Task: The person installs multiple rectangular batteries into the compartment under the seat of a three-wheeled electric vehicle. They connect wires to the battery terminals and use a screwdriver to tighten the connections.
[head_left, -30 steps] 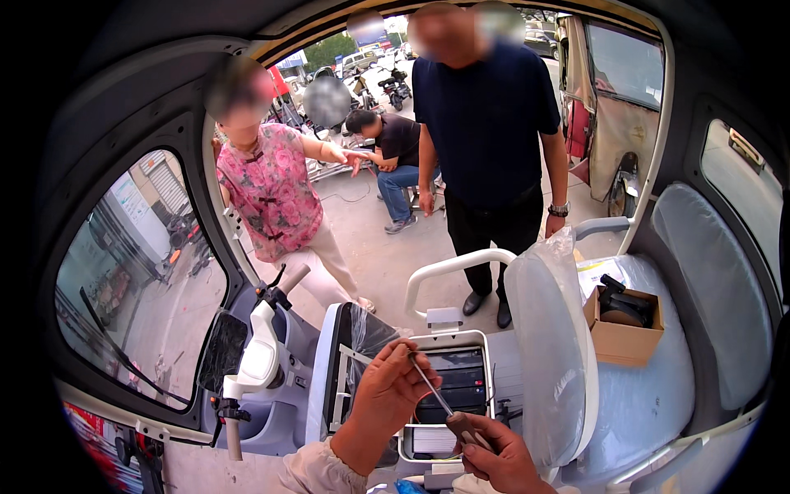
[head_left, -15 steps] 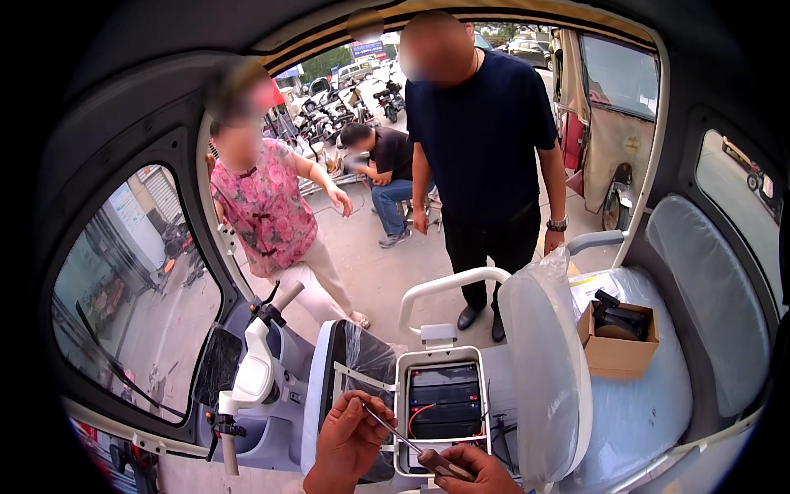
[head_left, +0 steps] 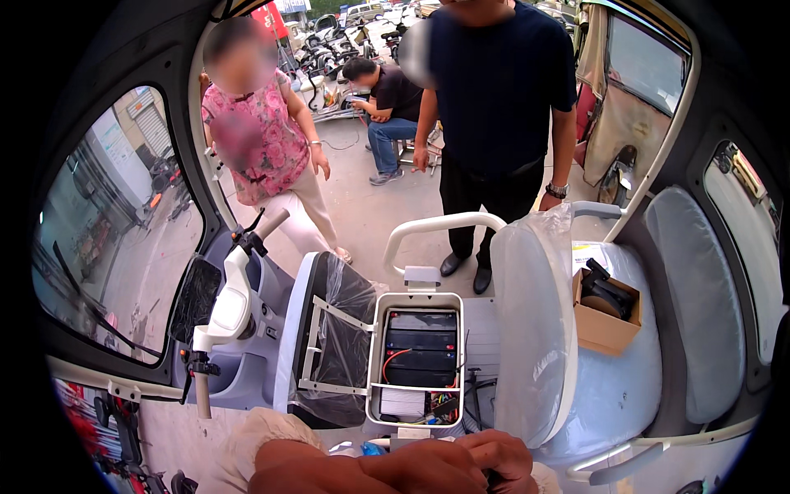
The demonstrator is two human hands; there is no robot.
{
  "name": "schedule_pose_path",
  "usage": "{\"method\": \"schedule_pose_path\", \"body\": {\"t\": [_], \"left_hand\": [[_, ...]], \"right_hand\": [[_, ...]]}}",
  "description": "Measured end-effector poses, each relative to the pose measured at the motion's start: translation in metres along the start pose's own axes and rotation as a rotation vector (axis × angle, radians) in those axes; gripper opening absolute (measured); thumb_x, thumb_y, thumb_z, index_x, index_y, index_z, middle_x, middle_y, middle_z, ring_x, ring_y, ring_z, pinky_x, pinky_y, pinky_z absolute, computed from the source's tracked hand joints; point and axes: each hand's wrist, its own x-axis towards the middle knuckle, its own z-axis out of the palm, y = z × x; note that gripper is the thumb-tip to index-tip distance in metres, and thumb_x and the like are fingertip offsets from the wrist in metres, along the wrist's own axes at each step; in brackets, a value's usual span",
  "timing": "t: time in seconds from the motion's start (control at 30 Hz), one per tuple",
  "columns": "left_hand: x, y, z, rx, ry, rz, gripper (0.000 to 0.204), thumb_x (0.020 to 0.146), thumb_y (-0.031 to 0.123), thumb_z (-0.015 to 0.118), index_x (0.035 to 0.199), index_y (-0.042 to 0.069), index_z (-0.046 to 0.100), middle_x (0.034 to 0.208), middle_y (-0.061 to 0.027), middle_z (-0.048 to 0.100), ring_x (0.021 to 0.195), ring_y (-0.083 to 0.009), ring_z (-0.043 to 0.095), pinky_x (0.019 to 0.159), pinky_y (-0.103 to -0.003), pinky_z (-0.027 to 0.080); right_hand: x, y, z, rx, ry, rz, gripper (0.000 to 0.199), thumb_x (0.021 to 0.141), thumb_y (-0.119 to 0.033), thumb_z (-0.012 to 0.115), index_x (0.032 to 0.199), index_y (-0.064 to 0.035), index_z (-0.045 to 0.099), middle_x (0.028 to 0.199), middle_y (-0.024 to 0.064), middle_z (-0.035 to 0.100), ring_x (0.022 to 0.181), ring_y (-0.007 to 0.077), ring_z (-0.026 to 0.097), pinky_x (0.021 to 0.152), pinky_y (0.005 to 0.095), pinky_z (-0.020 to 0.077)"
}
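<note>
My hands are low at the bottom edge, close together and partly cut off. My left hand [head_left: 411,467] reaches across toward the right one, its fingers hidden. My right hand [head_left: 499,455] has its fingers curled; what it may hold is hidden, and the screwdriver seen earlier is out of sight. Just beyond them, an open compartment [head_left: 375,354] holds black batteries [head_left: 421,339] with a red wire, a silver box [head_left: 403,403] and a bundle of coloured wires [head_left: 444,406]. Its seat [head_left: 290,333] is tipped up to the left, with a metal frame beneath.
White handlebars [head_left: 233,309] stand at the left. To the right are a plastic-wrapped seat back [head_left: 531,329] and a cardboard box [head_left: 607,325] on the rear seat. Two people [head_left: 259,140] [head_left: 498,99] stand outside the doorway; another person [head_left: 387,115] sits farther back.
My hands have dropped from over the compartment's near edge to the bottom edge and come together. The screwdriver has gone out of sight. My view has tilted down.
</note>
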Motion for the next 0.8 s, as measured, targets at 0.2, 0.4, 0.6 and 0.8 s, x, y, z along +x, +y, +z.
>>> {"method": "schedule_pose_path", "body": {"t": [0.2, 0.4, 0.6, 0.8], "left_hand": [[0.003, -0.009, 0.026, -0.028, 0.179, 0.121, 0.012, 0.096, 0.030, 0.066, 0.097, 0.019, 0.065, 0.093, -0.0100, 0.072, 0.109, -0.0273, 0.053, 0.097, -0.043, 0.038], [0.007, 0.023, 0.020, 0.003, 0.240, -0.121, 0.008, 0.097, 0.027, 0.063, 0.096, 0.019, 0.061, 0.095, -0.0039, 0.068, 0.114, -0.0246, 0.051, 0.103, -0.043, 0.034], [-0.075, -0.015, -0.047, -0.049, 0.822, -0.123, 0.023, 0.100, 0.026, 0.057, 0.103, 0.004, 0.058, 0.100, -0.0127, 0.062, 0.109, -0.0293, 0.054, 0.102, -0.044, 0.038], [-0.184, -0.037, -0.115, -0.201, 1.417, -0.496, 0.022, 0.099, 0.022, 0.057, 0.114, 0.007, 0.062, 0.104, -0.0055, 0.067, 0.098, -0.0226, 0.065, 0.091, -0.041, 0.053]], "right_hand": [[0.003, -0.010, 0.000, -0.102, -0.031, -0.019, 0.040, 0.071, -0.015, 0.084, 0.106, -0.0036, 0.068, 0.087, 0.0092, 0.068, 0.068, 0.0227, 0.064, 0.058, 0.0317, 0.0476], [0.014, -0.011, 0.005, -0.006, -0.112, 0.013, 0.047, 0.071, -0.013, 0.083, 0.113, -0.0017, 0.066, 0.091, 0.0109, 0.067, 0.074, 0.0247, 0.066, 0.063, 0.0322, 0.0506], [-0.008, 0.032, 0.015, 0.271, 0.108, 0.600, 0.033, 0.086, -0.005, 0.067, 0.117, -0.0008, 0.055, 0.097, 0.0085, 0.063, 0.083, 0.0143, 0.062, 0.075, 0.0285, 0.0497], [-0.020, 0.094, 0.042, 0.065, 0.103, 0.780, 0.030, 0.085, -0.002, 0.067, 0.112, -0.0025, 0.054, 0.092, 0.0046, 0.060, 0.083, 0.0109, 0.056, 0.076, 0.0278, 0.0480]]}}
